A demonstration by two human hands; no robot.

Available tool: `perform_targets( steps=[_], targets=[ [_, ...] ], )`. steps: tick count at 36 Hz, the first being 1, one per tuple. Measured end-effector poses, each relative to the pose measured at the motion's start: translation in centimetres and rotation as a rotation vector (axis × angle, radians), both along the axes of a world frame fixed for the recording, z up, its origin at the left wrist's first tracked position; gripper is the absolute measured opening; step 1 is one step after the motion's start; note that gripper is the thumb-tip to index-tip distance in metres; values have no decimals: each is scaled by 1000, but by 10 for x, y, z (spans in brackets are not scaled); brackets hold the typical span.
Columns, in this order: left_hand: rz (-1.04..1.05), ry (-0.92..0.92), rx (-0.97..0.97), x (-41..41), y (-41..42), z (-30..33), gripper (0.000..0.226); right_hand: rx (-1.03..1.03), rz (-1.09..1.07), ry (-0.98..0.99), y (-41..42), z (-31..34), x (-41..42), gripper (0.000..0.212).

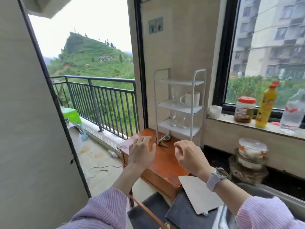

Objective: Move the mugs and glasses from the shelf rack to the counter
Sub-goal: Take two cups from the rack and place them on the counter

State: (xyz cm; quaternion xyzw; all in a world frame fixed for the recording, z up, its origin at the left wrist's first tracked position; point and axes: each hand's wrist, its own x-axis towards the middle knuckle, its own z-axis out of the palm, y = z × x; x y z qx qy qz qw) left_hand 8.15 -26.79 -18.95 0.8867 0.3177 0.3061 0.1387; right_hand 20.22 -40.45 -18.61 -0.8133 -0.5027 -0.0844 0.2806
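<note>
Both hands were empty above the wooden table (165,164): left hand (142,152) fingers straight, slightly spread; right hand (188,156) fingers loosely curled. White mug (191,98) and a glass (175,95) sat on the rack's (193,103) middle shelf, more glasses (177,120) on the bottom shelf.

Both hands are raised forward, holding nothing. The left hand (143,152) has fingers straight — the right hand (188,154) has fingers loosely curled.

Clear glasses (177,119) on lower shelf blurred, count unclear; plastic bottle (293,113) cut by right edge.
</note>
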Motion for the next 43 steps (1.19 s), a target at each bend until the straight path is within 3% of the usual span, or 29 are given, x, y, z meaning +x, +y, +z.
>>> perform_targets(
  steps=[15,24,31,37,43],
  targets=[
    [-161,-74,-110,122,190,-3,31,15,-90,66,184,4,123,28],
    [-421,-157,-362,250,283,-1,29,144,-372,205,264,8,204,34],
    [-590,-151,-417,330,325,14,35,283,-558,265,318,17,265,43],
    [-698,-147,-451,391,337,18,43,417,-723,460,348,22,310,34],
    [-743,-250,-641,434,332,19,41,576,-705,599,360,20,325,10]
  ],
)
